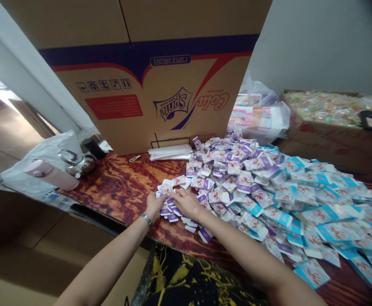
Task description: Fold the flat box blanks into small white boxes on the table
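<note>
Small purple-and-white boxes (245, 176) lie heaped on the dark red wood-patterned table (118, 182), with blue-and-white boxes (339, 231) spread to the right. At the left end of the heap my left hand (155, 204), with a watch on its wrist, touches the edge of a small cluster of purple boxes. My right hand (186, 203) rests palm down over the same cluster, its fingers apart. The fingertips of both hands come close together over the boxes. What lies under the palms is hidden.
A large upside-down carton (154, 93) stands behind the table. Flat plastic bags (169, 152) lie before it. At left are a pink bottle (52, 174), a metal kettle (77, 163) and a black cylinder (93, 148). A carton of wrapped candies (326, 140) is at back right.
</note>
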Tool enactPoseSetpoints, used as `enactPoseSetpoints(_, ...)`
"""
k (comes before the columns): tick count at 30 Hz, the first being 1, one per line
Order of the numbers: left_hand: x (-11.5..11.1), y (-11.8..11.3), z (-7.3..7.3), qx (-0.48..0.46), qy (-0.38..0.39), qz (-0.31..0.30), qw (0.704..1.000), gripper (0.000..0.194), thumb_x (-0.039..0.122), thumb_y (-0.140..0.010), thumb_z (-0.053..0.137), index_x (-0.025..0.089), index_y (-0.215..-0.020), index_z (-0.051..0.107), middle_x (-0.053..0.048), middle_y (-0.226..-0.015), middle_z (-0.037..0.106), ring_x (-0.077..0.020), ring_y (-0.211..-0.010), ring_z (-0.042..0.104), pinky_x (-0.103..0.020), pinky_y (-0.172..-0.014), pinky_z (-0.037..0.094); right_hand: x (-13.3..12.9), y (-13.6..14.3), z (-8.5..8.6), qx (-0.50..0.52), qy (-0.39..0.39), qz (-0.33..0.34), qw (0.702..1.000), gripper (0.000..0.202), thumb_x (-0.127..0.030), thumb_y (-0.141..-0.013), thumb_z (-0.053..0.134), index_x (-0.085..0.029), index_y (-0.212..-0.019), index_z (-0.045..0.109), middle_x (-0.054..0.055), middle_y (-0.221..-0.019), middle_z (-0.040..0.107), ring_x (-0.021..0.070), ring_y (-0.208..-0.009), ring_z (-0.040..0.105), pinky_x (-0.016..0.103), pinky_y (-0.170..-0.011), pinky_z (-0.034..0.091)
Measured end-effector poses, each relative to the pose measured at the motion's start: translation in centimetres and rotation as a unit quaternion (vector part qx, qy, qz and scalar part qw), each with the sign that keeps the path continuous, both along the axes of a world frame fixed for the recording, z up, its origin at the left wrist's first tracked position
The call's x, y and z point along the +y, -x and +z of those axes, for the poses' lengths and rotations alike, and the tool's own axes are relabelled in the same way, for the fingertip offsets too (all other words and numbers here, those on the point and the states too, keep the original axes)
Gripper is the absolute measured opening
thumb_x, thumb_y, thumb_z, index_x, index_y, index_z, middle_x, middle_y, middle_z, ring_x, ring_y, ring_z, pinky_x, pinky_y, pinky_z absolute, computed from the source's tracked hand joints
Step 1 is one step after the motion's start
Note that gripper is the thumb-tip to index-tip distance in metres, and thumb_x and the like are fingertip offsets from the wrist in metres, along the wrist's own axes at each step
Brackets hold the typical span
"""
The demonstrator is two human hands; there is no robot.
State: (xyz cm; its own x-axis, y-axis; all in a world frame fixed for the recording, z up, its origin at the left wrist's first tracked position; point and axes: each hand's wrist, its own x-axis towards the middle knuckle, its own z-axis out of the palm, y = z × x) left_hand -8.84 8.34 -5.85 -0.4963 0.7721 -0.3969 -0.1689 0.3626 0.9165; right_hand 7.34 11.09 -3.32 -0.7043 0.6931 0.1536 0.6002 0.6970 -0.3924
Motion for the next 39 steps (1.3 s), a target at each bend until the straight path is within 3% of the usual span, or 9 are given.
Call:
enactPoseSetpoints(4,-0.7,0.3,0.4,-0.043,-0.009,0.004,0.999,0.031,0.026,-0.052,0.08,0.012,-0.067,0.056,-0.002,-0.057,0.064,-0.0136,-0.048,0.058,-0.026,-0.05,0.049,0.1,-2.9,1.4,0.067,0.004,-0.015,0.998,0.035,-0.021,-0.094,0.036,-0.02,-0.127,0.049,0.008,-0.12,0.056,0.0159,-0.108,0.052,0.028,-0.094,0.043)
enactPoseSetpoints(8,-1.2,0.7,0.8,-0.077,-0.013,0.007,0.997,0.037,0.027,-0.046,0.082,0.012,-0.067,0.055,-0.004,-0.057,0.065,-0.016,-0.048,0.06,-0.029,-0.051,0.05,-1.5,-6.2,2.0,0.159,0.03,-0.026,0.986,0.032,-0.019,-0.093,0.039,-0.018,-0.122,0.052,0.01,-0.114,0.059,0.0177,-0.106,0.055,0.031,-0.092,0.044)
enactPoseSetpoints(12,-1.8,0.6,0.9,-0.093,-0.018,0.008,0.996,0.039,0.027,-0.046,0.083,0.013,-0.07,0.055,-0.004,-0.06,0.066,-0.0162,-0.05,0.061,-0.029,-0.051,0.051,-4.2,-7.7,1.3,0.066,0.068,-0.102,0.99,0.033,-0.023,-0.091,0.042,-0.015,-0.122,0.052,0.014,-0.111,0.058,0.0221,-0.101,0.058,0.034,-0.087,0.047)
enactPoseSetpoints(17,-2.5,-0.4,1.1,-0.091,-0.027,-0.002,0.995,0.042,0.028,-0.048,0.083,0.014,-0.073,0.053,-0.002,-0.061,0.065,-0.0144,-0.05,0.06,-0.027,-0.05,0.05,-6.2,-6.5,0.5,-0.047,0.131,-0.16,0.977,0.043,-0.032,-0.089,0.048,-0.016,-0.129,0.047,0.015,-0.104,0.059,0.0261,-0.092,0.061,0.037,-0.08,0.048)
enactPoseSetpoints(27,-1.9,-0.6,2.4,-0.096,-0.067,-0.066,0.991,0.052,0.031,-0.047,0.085,0.013,-0.083,0.052,-0.003,-0.07,0.067,-0.0146,-0.057,0.062,-0.028,-0.058,0.051,-4.2,-2.4,-0.6,0.002,0.139,-0.168,0.976,0.052,-0.023,-0.084,0.051,-0.011,-0.133,0.04,0.019,-0.125,0.052,0.027,-0.111,0.053,0.037,-0.09,0.044)
enactPoseSetpoints(32,-1.4,0.6,2.3,-0.07,-0.077,-0.066,0.992,0.053,0.029,-0.045,0.085,0.013,-0.084,0.052,-0.002,-0.071,0.066,-0.0137,-0.058,0.061,-0.027,-0.059,0.05,-3.3,-0.7,-0.5,0.039,0.136,-0.143,0.98,0.058,-0.014,-0.081,0.048,-0.007,-0.136,0.033,0.02,-0.134,0.044,0.0258,-0.124,0.043,0.038,-0.101,0.036)
enactPoseSetpoints(39,-1.7,1.7,3.0,-0.055,-0.095,-0.05,0.993,0.053,0.023,-0.045,0.085,0.015,-0.084,0.05,0.0,-0.071,0.066,-0.0132,-0.059,0.061,-0.026,-0.06,0.05,-3.4,-0.8,-0.3,0.1,0.153,-0.114,0.977,0.07,-0.01,-0.077,0.047,-0.011,-0.142,0.021,0.017,-0.132,0.049,0.0259,-0.12,0.047,0.039,-0.097,0.041)
